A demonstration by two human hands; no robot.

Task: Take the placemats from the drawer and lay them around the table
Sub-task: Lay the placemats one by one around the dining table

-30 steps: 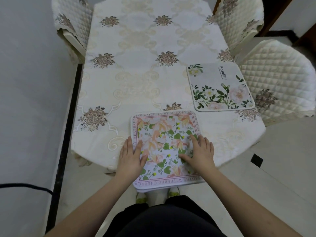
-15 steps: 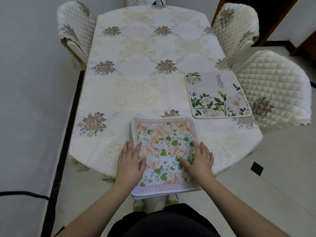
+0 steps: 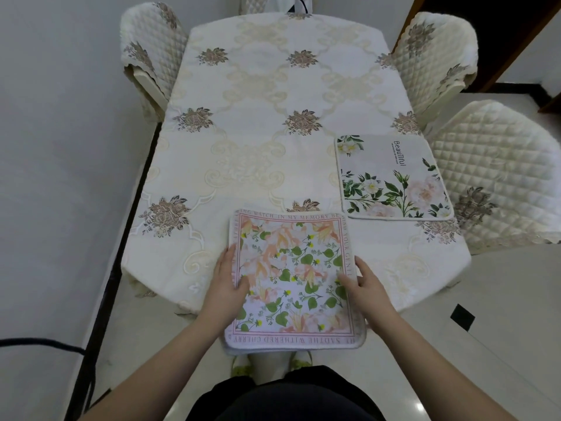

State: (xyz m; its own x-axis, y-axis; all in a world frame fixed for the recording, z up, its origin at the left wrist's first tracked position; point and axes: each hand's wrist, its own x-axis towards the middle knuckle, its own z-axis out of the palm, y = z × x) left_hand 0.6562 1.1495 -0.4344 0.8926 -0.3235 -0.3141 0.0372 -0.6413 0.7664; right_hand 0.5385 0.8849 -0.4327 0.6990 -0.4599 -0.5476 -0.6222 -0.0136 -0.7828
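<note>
Two hands, left hand (image 3: 226, 279) and right hand (image 3: 365, 285), grip the side edges of the pink-bordered placemat stack (image 3: 293, 281), which overhangs the desk (image 3: 258, 132) near edge. Beyond, one green-floral placemat (image 3: 391, 177) lies flat at the right edge. Three quilted chairs (image 3: 498, 171) surround the desk.

Both hands, left (image 3: 224, 281) and right (image 3: 365, 287), grip the side edges of a pink-floral placemat stack (image 3: 293, 281) overhanging the near edge of the cream-clothed table (image 3: 258, 132); a white-flower placemat (image 3: 391, 177) lies flat at right, beside a quilted chair (image 3: 498, 174).
</note>
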